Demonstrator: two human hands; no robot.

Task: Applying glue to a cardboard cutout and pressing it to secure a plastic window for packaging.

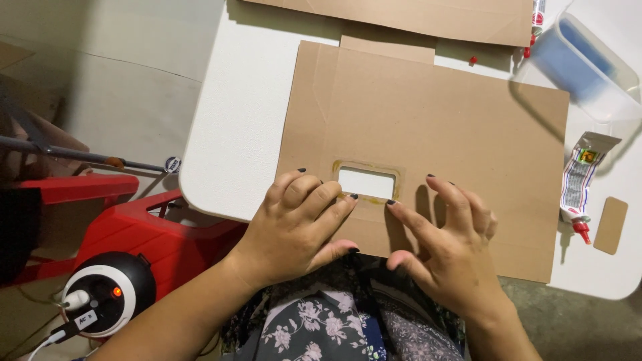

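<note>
Two bare hands press flat on a brown cardboard sheet [428, 127] that lies on the white table [247, 120]. The left hand [297, 224] has its fingers [314, 200] stretched out and close together, grasping nothing; the tips touch the lower left edge of a rectangular window [366, 182] cut in the cardboard. The right hand [445, 244] has its fingers [408, 224] spread wider, also holding nothing, with the index tip at the lower right corner of the window and the others resting on the sheet to the right. Yellowish glue marks run around the window. Near the right edge of the sheet a glue tube [579, 184] with a red cap lies on the table, beside a small cardboard piece [611, 224].
</note>
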